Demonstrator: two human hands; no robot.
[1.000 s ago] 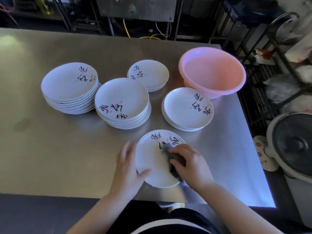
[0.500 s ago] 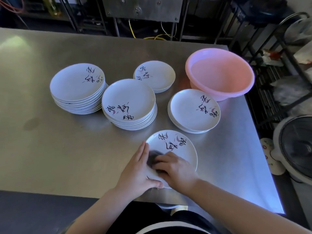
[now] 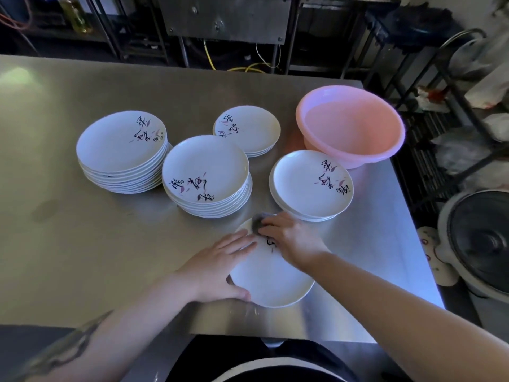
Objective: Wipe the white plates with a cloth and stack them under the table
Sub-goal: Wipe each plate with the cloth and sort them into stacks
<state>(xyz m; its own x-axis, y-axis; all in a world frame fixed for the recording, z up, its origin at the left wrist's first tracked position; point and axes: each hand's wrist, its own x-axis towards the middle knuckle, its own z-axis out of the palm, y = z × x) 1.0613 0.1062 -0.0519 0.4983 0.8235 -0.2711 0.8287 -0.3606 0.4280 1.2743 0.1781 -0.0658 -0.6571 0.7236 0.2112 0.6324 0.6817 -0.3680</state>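
step: wiping single plate [image 3: 272,282] on bench [image 3: 82,244] | right hand [image 3: 292,241] grip closed on cloth [image 3: 259,220] at far rim | left hand [image 3: 220,268] flat, fingers straight, steadying | advice: sweep rim to rim, press lightly

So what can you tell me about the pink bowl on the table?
The pink bowl is a round basin that looks like smooth plastic, with a rolled rim and deep sloping walls. It stands upright at the far right corner of the steel table. Nothing can be seen inside it. No hand touches it. Just in front of it sits a low stack of white plates, close by, though contact cannot be told.
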